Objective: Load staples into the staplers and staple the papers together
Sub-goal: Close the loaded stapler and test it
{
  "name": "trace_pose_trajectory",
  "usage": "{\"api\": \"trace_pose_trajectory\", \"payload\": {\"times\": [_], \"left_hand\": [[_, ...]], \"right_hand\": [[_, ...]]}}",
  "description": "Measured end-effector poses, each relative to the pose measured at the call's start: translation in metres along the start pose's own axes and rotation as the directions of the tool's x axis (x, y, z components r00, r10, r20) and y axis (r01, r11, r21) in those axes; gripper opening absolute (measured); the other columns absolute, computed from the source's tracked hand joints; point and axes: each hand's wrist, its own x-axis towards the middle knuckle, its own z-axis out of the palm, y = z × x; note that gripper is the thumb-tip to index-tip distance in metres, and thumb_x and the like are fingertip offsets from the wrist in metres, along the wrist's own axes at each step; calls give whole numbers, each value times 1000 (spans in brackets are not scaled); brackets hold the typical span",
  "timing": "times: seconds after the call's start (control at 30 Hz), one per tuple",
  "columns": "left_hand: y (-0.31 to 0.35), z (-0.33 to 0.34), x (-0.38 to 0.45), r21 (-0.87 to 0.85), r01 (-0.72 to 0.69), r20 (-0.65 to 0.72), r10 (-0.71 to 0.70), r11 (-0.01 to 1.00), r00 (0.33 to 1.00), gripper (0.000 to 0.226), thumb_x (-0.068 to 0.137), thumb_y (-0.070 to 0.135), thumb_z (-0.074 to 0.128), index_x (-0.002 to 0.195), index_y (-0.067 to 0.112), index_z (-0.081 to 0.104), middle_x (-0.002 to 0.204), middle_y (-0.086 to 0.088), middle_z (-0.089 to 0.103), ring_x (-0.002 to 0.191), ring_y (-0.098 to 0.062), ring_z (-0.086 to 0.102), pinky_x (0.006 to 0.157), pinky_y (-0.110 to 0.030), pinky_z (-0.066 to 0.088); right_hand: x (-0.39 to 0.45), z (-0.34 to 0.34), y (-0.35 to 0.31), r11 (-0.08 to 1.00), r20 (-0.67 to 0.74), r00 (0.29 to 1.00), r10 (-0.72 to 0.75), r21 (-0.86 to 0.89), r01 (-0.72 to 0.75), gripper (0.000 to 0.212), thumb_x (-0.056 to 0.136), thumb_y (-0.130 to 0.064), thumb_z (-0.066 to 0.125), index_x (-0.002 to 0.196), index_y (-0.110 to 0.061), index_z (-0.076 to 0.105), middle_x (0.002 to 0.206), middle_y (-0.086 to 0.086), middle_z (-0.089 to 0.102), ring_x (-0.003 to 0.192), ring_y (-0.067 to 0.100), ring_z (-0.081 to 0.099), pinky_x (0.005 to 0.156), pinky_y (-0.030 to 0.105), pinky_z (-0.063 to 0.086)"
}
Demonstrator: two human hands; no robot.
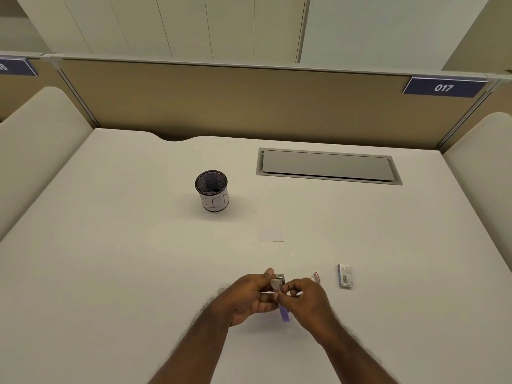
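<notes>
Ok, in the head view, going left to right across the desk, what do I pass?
Mesh cup → left hand → stapler, held between both hands → right hand → staple box. The paper slip lies farther back, above the hands, so I leave it out of the order.

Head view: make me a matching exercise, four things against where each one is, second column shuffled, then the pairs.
Things:
1. mesh cup
2. staple box
3. stapler
4. paper slip

Places:
A. gripped between the left hand and right hand
B. flat on the desk, mid-table
C. upright, far left of centre
D. on the desk, right of the hands

Pairs: 1-C, 2-D, 3-A, 4-B
</notes>
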Motion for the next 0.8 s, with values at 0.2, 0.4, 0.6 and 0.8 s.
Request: {"api": "trace_pose_trajectory", "payload": {"times": [0.2, 0.4, 0.6, 0.8], "left_hand": [[-2, -6, 13, 104, -17, -131, 30, 994, 991, 35, 100, 35, 50, 108, 6, 68, 98, -10, 74, 81, -22, 69, 84, -37, 58], [7, -10, 30, 423, -66, -282, 200, 904, 938, 23, 93, 24, 56, 84, 7, 70, 89, -10, 72, 76, -18, 65, 78, -36, 54], [19, -19, 53, 878, -44, -281, 588, 476, 758, 28, 94, 17, 55, 119, 16, 66, 125, 0, 65, 117, -15, 59, 99, -23, 40], [27, -28, 80, 988, 18, -118, 662, 156, 740, 39, 92, 17, 54, 132, 19, 54, 135, 0, 50, 122, -21, 47, 101, -32, 40]], "right_hand": [[8, 25, 7, 996, -114, 993, -3, -87, -7, 13, 70, -31, 80, 72, -30, 67, 85, -5, 61, 72, 1, 56, 52, 8, 38], [11, 40, 20, 981, -127, 991, -35, -195, 10, 15, 75, -32, 74, 82, -27, 61, 94, -5, 54, 78, 5, 53, 70, 18, 44], [11, 52, 23, 949, -162, 987, -15, -312, -37, 18, 85, -38, 65, 89, -23, 56, 88, -7, 60, 79, 11, 58, 69, 25, 48], [17, 65, 18, 899, -154, 986, -59, -437, -15, 30, 88, -46, 58, 106, -22, 54, 105, -4, 57, 91, 13, 59, 76, 23, 49]]}}
